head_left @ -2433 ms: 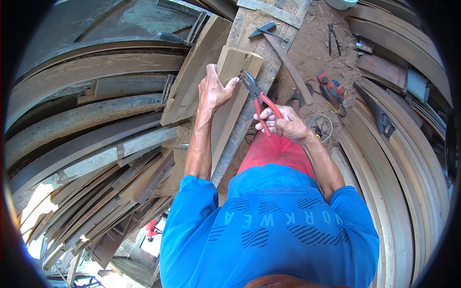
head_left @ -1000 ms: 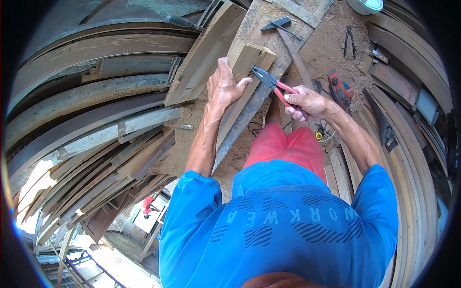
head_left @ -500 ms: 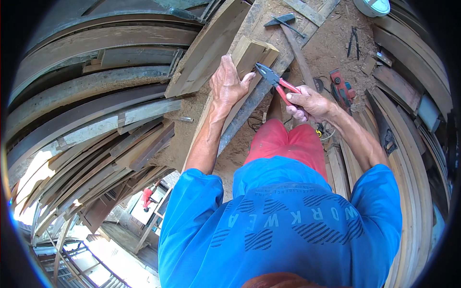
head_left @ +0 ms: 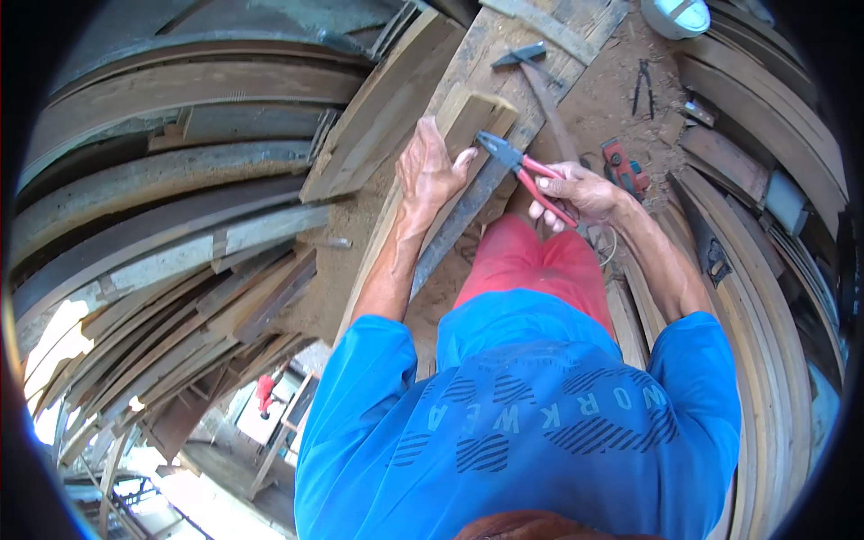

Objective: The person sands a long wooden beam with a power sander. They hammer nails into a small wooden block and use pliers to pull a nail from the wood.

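Note:
My right hand (head_left: pixel 576 193) grips a pair of pliers (head_left: pixel 517 162) by their red handles, which stand apart. Their dark jaws point up and left, close to the edge of a thick timber piece (head_left: pixel 457 121). Whether the jaws touch the wood or hold something small, I cannot make out. Flat against that timber lies my left hand (head_left: pixel 427 171), fingers stretched out and thumb apart, beside the plier tips. Beyond the pliers a hammer (head_left: pixel 545 94) with a wooden handle rests on the bench planks (head_left: pixel 450 67).
Pincers (head_left: pixel 643 88) and a red power tool (head_left: pixel 623 168) lie on the dusty ground to the right. A bucket (head_left: pixel 664 18) stands farther off. Stacked boards (head_left: pixel 180 171) line the left; long planks (head_left: pixel 765 387) and a handsaw (head_left: pixel 715 261) lie right. A distant person (head_left: pixel 265 389) wears red.
The whole view has shifted slightly. The plier handles have spread wider in my right hand, while my left hand stays on the timber.

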Tool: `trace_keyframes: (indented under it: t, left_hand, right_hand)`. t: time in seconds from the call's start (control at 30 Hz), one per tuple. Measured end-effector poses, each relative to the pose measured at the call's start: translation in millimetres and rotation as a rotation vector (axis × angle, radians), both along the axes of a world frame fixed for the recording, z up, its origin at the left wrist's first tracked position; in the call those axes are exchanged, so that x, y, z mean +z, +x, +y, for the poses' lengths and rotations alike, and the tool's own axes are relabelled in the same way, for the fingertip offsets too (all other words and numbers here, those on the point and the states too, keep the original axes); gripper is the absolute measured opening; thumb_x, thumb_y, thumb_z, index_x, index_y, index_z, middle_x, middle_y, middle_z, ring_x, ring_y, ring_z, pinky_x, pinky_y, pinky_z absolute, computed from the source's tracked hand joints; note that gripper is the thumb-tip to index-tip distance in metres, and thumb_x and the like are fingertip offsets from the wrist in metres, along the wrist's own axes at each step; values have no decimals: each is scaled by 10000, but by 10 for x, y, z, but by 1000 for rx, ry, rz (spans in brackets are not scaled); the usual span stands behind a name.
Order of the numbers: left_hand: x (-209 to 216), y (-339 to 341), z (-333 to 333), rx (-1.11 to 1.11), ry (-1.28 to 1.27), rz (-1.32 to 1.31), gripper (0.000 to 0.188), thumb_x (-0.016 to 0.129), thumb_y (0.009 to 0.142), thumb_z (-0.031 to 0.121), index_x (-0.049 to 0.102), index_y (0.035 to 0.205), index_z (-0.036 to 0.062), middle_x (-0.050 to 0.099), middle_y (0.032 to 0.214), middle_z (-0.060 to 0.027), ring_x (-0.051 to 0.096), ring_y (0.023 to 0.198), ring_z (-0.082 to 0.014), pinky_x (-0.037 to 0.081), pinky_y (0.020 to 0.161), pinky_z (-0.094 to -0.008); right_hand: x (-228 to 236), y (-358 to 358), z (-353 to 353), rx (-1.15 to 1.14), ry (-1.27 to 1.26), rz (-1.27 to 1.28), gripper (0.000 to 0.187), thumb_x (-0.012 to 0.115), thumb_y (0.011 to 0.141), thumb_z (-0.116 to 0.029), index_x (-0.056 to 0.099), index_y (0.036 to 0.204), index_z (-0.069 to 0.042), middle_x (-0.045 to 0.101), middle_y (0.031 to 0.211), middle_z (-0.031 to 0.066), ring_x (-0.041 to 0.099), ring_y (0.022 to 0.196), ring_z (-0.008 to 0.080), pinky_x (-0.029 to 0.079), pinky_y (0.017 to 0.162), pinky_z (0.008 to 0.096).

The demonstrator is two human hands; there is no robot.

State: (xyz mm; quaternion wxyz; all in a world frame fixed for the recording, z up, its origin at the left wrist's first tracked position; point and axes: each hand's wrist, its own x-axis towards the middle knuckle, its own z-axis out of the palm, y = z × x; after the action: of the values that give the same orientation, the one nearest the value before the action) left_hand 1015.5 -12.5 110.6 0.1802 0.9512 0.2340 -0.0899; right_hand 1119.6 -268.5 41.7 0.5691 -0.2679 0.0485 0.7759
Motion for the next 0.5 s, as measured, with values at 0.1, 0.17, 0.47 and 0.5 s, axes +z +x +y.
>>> trace_keyframes:
  t: [0.1,0.17,0.47,0.5]
  left_hand:
    - [-30,-76,-1,13,-27,13,734,902,729,290,447,1220,-11,672,1007,-284,675,928,-480,554,760,-513]
    - [-88,-45,27,0,-38,9,734,899,733,283,440,1223,-13,673,1017,-289,675,929,-485,554,757,-519]
    - [-27,-97,-38,-33,27,15,809,927,693,278,438,1261,-27,651,1047,-268,670,943,-466,555,765,-500]
    - [-53,-138,-66,-7,27,28,809,927,693,278,438,1261,-27,651,1047,-268,670,943,-466,555,765,-500]
  right_hand:
    - [134,136,50,32,-16,-14,451,620,1025,-379,443,1274,-47,734,971,156,731,731,173,634,618,334]
    - [98,195,28,47,-23,-22,495,620,1024,-387,420,1317,-42,733,976,161,731,731,179,628,618,327]
    - [-44,211,77,251,-34,76,353,641,1013,-411,627,1083,-65,492,718,-55,433,551,49,371,475,222]
    - [-66,183,68,280,-46,68,339,636,1017,-405,623,1067,-70,486,721,-54,424,554,48,364,479,222]
